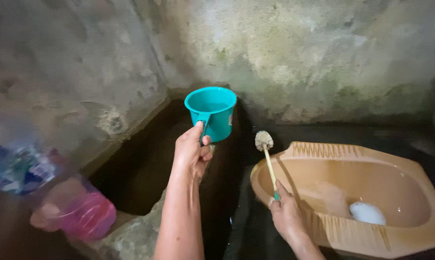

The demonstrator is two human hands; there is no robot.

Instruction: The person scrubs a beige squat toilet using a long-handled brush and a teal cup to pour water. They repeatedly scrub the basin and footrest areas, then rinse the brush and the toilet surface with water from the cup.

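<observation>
Bottom of frame, nearest: right hand (pixel 287 216) closed around the end of a toilet brush (pixel 267 159), thumb and fingers wrapped on the handle; the brush runs up and left, worn bristle head raised clear above the left end of the tan squat toilet (pixel 410 240), not touching it. Toilet fills the lower right; a patch of white foam (pixel 368 213) sits in its bowl toward the right. Lower left, blurred: a pink bottle (pixel 85 212) and a clear bottle (pixel 15 166) with a coloured label, on a ledge by the look of it. Centre of frame, further out: left hand (pixel 192 151) gripping the handle of a teal dipper (pixel 211 111), thumb on top, fingers curled under; dipper held upright over the dark water trough (pixel 140 173), some water showing inside. Beyond, upper half: rough stained concrete wall (pixel 299 53). Risks, my read: one-hand grip on a wet handle, so the dipper could tip or slip back into the trough; brush is held only by its tip, so it may twist or flick drips; wet floor looks slippery; low light hides edges.
</observation>
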